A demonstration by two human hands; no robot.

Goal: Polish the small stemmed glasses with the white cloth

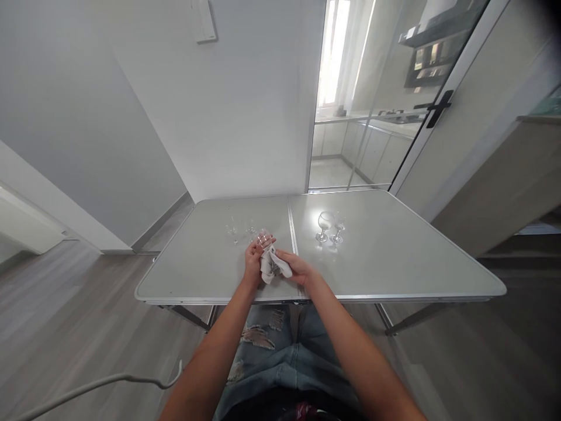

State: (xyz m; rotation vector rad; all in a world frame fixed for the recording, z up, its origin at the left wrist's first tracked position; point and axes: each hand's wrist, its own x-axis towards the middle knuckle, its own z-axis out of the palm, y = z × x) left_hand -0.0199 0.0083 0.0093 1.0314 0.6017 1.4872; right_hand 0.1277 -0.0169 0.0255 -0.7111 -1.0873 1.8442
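Lower left of the frame: one pale, thin, curved cable, its far end cut off by the frame edge. Centre: one pale grey, metal-edged folding worktop. Left of its middle seam: small clear stemmed glasses, apparently upright, their outlines almost lost against the pale surface; exact count uncertain. Centre, above the near edge: left hand, closed around one clear, rounded drinking glass, its bowl pointing up the frame; the grip probably serves to steady a fragile piece. Its lower part is hidden by one crumpled white cloth, bunched between the hands, likely so that soft fabric meets the glass. Right hand: pinched on the cloth, fingertips partly covered; whether it also touches the glass cannot be told. Right of the seam: two clear stemmed goblets, upright side by side, presumably footed down for stability; contact between their bowls unclear through glare.
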